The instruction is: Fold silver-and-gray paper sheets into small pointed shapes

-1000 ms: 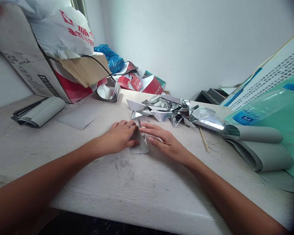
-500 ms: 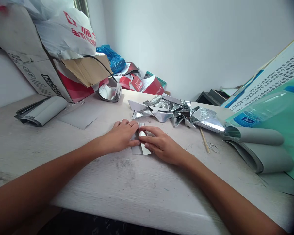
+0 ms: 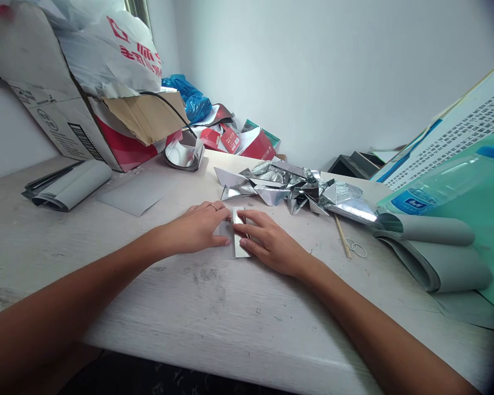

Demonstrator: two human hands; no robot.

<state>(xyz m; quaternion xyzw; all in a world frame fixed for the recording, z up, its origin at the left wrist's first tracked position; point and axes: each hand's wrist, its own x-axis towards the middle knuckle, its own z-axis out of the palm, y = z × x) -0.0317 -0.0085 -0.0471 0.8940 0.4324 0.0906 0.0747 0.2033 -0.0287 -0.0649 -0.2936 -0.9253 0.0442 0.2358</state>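
Observation:
A small sheet of silver paper (image 3: 241, 250) lies on the table between my hands, its right part folded over to the left into a narrow strip with a pale shiny face. My right hand (image 3: 274, 241) holds the folded strip down, fingertips and thumb on its face. My left hand (image 3: 197, 226) rests at the sheet's left side, thumb and fingers apart; its fingertips are near the fold, and I cannot tell whether they touch it. Just beyond lies a heap of folded silver paper pieces (image 3: 271, 195).
Curled stacks of grey sheets (image 3: 448, 266) lie at right beside a plastic bottle (image 3: 444, 181). A wooden stick (image 3: 343, 237) and rubber bands (image 3: 357, 248) are nearer. At left are a grey roll (image 3: 76, 186), a flat sheet (image 3: 129, 195) and a cardboard box (image 3: 61, 126) under plastic bags (image 3: 111, 52).
The raised, curved fold of the silver paper now lies flatter under my right fingers. My left hand has drawn slightly left, away from the fold, with its fingers more apart.

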